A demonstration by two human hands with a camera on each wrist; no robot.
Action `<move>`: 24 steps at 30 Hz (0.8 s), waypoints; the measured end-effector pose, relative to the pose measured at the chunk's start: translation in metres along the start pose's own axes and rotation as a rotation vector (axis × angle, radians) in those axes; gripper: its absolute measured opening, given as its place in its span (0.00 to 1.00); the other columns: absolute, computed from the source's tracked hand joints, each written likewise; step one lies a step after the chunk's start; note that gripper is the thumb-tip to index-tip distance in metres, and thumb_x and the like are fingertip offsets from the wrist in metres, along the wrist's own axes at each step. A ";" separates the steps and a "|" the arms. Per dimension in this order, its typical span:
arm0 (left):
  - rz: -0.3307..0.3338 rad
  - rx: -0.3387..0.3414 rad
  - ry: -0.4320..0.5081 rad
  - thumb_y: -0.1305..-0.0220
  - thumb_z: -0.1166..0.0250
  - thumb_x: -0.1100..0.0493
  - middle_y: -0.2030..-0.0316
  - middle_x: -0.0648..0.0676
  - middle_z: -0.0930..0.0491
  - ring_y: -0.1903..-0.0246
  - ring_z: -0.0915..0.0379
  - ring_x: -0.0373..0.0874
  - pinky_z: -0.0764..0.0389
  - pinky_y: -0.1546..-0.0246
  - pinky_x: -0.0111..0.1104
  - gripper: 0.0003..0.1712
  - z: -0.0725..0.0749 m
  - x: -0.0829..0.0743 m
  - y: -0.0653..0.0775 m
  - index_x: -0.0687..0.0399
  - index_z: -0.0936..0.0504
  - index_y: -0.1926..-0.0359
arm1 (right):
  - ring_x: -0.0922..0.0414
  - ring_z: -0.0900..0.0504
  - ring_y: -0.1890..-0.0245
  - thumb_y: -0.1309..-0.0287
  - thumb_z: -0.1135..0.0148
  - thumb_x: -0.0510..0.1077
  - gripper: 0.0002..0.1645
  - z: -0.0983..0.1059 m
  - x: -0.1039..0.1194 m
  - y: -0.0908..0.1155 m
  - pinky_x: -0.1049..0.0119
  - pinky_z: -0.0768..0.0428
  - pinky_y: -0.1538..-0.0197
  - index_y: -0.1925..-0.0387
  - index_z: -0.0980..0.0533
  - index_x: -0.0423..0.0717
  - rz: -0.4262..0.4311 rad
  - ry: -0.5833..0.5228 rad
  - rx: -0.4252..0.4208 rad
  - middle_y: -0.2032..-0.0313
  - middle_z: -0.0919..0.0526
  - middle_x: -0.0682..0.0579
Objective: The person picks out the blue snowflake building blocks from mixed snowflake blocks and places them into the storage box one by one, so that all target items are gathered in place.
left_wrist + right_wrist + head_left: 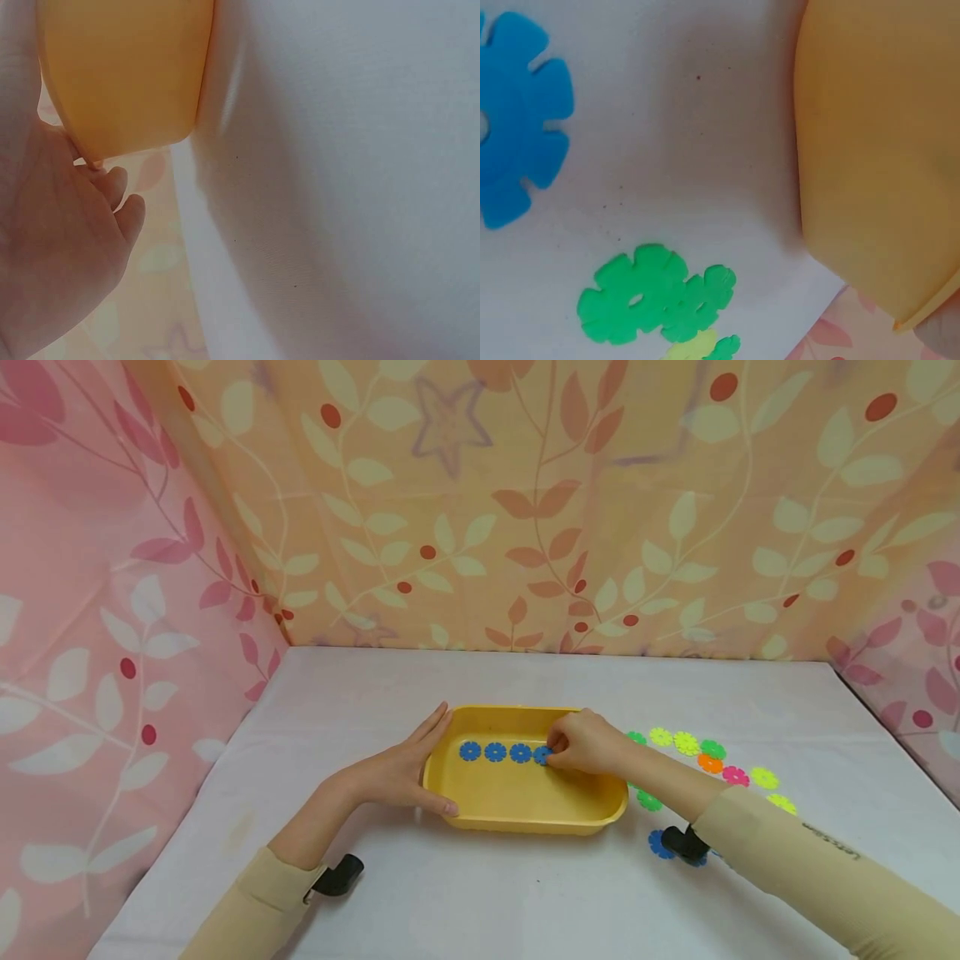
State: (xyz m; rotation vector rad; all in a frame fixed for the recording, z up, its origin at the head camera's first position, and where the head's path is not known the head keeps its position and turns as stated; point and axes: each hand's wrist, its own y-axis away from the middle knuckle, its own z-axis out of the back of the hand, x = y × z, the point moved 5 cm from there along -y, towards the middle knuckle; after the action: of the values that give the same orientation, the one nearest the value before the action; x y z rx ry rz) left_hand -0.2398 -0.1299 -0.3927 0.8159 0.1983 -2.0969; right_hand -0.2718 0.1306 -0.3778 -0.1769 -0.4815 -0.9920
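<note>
Right hand (588, 743): pinches one blue disc (540, 756), partly covered by fingers, inside yellow tray (525, 803). Three more blue discs (495, 752) in row alongside. Left hand (405, 768): spread, touching tray's left end. Bench (375, 693): coloured discs (712, 749), some hidden by right forearm (667, 781).

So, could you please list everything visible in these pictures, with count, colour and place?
Tray: 1, yellow, on the table
Discs in tray: 4, blue, in a row
Loose discs: at least 3 green, 4 yellow, 2 blue, 1 orange, 1 pink, right of tray; some partly hidden
Table: 1, white, under tray
Floral hangings: count unclear, orange and pink, behind and beside table
Wrist cameras: 2, black, either side of the tray
Sleeves: 2, beige, in the foreground
Left hand: 1, touching the tray's left end
Right hand: 1, pinching the rightmost tray disc
</note>
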 end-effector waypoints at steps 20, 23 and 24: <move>0.012 0.004 0.008 0.59 0.25 0.30 0.26 0.40 0.81 0.25 0.73 0.44 0.50 0.30 0.45 0.79 0.001 0.000 0.000 0.47 0.71 0.23 | 0.59 0.28 0.76 0.48 0.27 0.39 0.08 -0.003 0.003 0.000 0.69 0.27 0.68 0.67 0.17 0.40 0.017 0.096 -0.023 0.80 0.26 0.57; 0.010 0.005 0.009 0.59 0.25 0.30 0.26 0.40 0.81 0.25 0.73 0.44 0.50 0.30 0.45 0.79 0.000 0.000 0.000 0.47 0.71 0.23 | 0.59 0.28 0.76 0.48 0.27 0.39 0.08 -0.002 0.003 0.001 0.69 0.26 0.68 0.66 0.17 0.40 0.027 0.097 -0.027 0.79 0.25 0.57; 0.011 0.005 0.009 0.59 0.25 0.30 0.26 0.40 0.81 0.25 0.73 0.44 0.49 0.30 0.45 0.79 0.000 0.000 0.000 0.47 0.71 0.23 | 0.59 0.28 0.76 0.47 0.27 0.39 0.08 -0.002 0.003 0.001 0.69 0.26 0.68 0.66 0.17 0.40 0.027 0.096 -0.028 0.79 0.25 0.57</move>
State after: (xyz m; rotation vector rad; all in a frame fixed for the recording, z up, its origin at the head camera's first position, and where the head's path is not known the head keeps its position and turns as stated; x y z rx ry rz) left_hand -0.2398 -0.1297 -0.3927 0.8277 0.1925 -2.0847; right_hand -0.2695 0.1285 -0.3779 -0.1594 -0.3774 -0.9767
